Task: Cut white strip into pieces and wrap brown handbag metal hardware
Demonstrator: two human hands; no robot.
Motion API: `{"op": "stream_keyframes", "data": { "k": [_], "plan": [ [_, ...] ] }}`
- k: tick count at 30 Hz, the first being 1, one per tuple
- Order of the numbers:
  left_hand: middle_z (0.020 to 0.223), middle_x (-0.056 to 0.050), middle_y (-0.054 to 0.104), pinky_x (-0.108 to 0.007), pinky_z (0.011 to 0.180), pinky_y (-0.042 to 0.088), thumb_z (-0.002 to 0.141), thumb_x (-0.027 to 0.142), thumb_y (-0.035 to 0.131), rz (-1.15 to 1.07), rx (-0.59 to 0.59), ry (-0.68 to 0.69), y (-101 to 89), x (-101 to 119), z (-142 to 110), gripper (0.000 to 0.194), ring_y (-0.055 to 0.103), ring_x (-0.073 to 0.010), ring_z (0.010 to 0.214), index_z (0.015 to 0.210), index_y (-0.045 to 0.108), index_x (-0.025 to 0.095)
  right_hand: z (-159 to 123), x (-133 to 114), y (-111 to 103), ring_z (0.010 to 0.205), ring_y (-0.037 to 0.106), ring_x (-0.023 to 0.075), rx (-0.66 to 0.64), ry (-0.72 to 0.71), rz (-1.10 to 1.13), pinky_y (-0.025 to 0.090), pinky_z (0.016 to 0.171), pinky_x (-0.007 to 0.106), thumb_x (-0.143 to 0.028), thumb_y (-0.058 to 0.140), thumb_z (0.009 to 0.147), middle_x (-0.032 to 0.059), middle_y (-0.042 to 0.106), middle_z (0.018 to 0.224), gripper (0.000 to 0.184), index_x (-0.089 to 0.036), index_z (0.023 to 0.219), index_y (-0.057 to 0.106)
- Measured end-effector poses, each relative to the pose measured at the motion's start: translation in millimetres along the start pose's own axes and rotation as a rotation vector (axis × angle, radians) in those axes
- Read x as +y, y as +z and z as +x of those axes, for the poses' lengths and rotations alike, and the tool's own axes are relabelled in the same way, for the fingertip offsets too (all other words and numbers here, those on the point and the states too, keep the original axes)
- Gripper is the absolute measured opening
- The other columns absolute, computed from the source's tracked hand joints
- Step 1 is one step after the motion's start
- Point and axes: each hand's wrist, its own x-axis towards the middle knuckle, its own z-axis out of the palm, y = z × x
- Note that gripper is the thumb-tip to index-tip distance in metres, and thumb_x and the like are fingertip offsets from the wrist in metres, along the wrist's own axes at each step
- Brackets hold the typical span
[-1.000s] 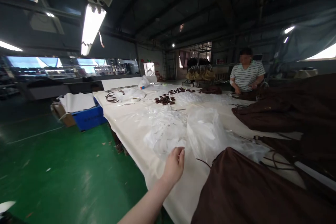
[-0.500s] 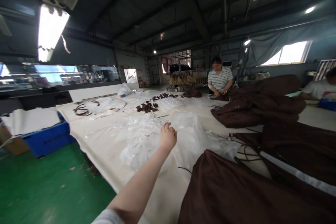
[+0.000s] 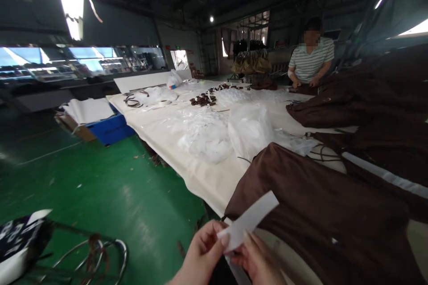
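Observation:
Both my hands are low in the view, close to my body, in front of the table's near corner. My left hand [image 3: 202, 254] pinches the lower end of a white paper strip [image 3: 249, 219] between thumb and fingers. My right hand [image 3: 256, 262] is closed on the same strip from below and to the right. The strip slants up to the right over a dark brown garment [image 3: 307, 205] that hangs over the table's near edge.
A long table under a white cloth [image 3: 160, 131] holds clear plastic bags [image 3: 247, 131], small brown pieces [image 3: 202, 99], cords and more brown garments [image 3: 368, 98]. A person in a striped shirt [image 3: 310, 60] works at the far end. Blue crate [image 3: 109, 128] and metal rings [image 3: 100, 254] are on the green floor.
My left hand drew back from the plastic bags to my body. Both hands now hold a white paper strip, and the view tilted down and left.

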Motion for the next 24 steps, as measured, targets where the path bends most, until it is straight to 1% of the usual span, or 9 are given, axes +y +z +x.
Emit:
{"op": "stream_keyframes", "data": {
  "k": [3,6,9,12,14,16,19,21,24],
  "plan": [
    [0.069,-0.001,0.056,-0.021,0.059,0.038,0.078,0.053,0.068,0.094,-0.117,-0.02,-17.4,-32.1,-37.8,0.042,0.048,-0.0094,0.062,0.071,0.054,0.015,-8.7,-4.6,19.1,0.089,0.067,0.0266,0.008,0.202,0.289,0.053,0.076,0.036,-0.071,0.061,0.074,0.0113,0.073,0.094,0.063,-0.016,0.105,0.068],
    [0.079,-0.005,0.061,-0.024,0.068,0.043,0.086,0.057,0.056,0.217,-0.069,-0.036,-31.8,-26.4,-52.5,0.044,0.054,-0.0133,0.073,0.086,0.062,0.013,-21.8,-9.2,25.2,0.076,0.066,0.0227,-0.066,0.28,0.189,0.05,0.069,0.03,-0.069,0.065,0.072,0.0084,0.072,0.076,0.057,-0.015,0.089,0.07],
    [0.08,-0.005,0.062,-0.024,0.07,0.045,0.084,0.058,0.058,0.265,0.04,-0.03,-37.6,-7.9,-45.4,0.046,0.056,-0.0139,0.074,0.095,0.063,0.014,-37.2,-4.7,40.7,0.065,0.063,0.021,-0.213,0.322,0.029,0.047,0.061,0.029,-0.074,0.06,0.071,0.0078,0.07,0.068,0.06,-0.015,0.077,0.07],
    [0.068,0.001,0.056,-0.019,0.055,0.04,0.071,0.056,0.073,0.233,0.096,-0.015,-40.3,-3.1,-27.9,0.045,0.048,-0.0088,0.058,0.08,0.058,0.014,-52.0,9.2,65.7,0.06,0.063,0.0216,-0.275,0.293,-0.122,0.045,0.057,0.029,-0.078,0.059,0.067,0.0082,0.069,0.063,0.063,-0.016,0.065,0.069],
    [0.061,0.003,0.052,-0.017,0.049,0.035,0.068,0.056,0.076,0.192,0.141,-0.016,-46.1,-6.0,-16.8,0.047,0.042,-0.0064,0.052,0.07,0.053,0.015,-55.7,20.5,77.9,0.058,0.062,0.0209,-0.291,0.244,-0.137,0.045,0.056,0.029,-0.078,0.06,0.065,0.0071,0.068,0.06,0.062,-0.017,0.065,0.069],
    [0.056,0.004,0.049,-0.017,0.046,0.032,0.067,0.057,0.076,0.171,0.17,-0.015,-57.6,-8.0,-8.5,0.049,0.038,-0.0054,0.049,0.065,0.051,0.015,-51.6,30.0,79.9,0.054,0.06,0.0186,-0.233,0.184,-0.072,0.045,0.052,0.028,-0.077,0.062,0.066,0.005,0.067,0.06,0.061,-0.017,0.075,0.071],
    [0.053,0.004,0.05,-0.017,0.045,0.03,0.065,0.056,0.077,0.203,0.15,-0.013,-82.1,-5.1,-2.9,0.047,0.038,-0.0056,0.047,0.064,0.055,0.014,-34.2,34.7,64.5,0.049,0.056,0.0141,0.052,0.148,0.075,0.039,0.044,0.024,-0.069,0.069,0.066,0.0018,0.065,0.065,0.058,-0.018,0.094,0.067],
    [0.053,0.003,0.051,-0.018,0.045,0.03,0.068,0.055,0.075,0.24,0.102,-0.006,-98.3,-1.1,-4.0,0.045,0.038,-0.0061,0.047,0.064,0.057,0.014,-19.8,29.6,51.3,0.045,0.05,0.0103,0.189,0.198,0.19,0.034,0.04,0.021,-0.062,0.075,0.065,-0.0011,0.061,0.065,0.053,-0.018,0.093,0.064],
    [0.058,0.001,0.053,-0.019,0.049,0.034,0.076,0.05,0.07,0.342,-0.001,0.062,-116.3,5.6,-12.3,0.039,0.042,-0.0078,0.052,0.066,0.06,0.014,-2.7,14.1,44.2,0.041,0.036,0.0044,0.145,0.276,0.36,0.025,0.037,0.017,-0.049,0.079,0.066,-0.0064,0.05,0.058,0.039,-0.019,0.083,0.062]
  ]
}}
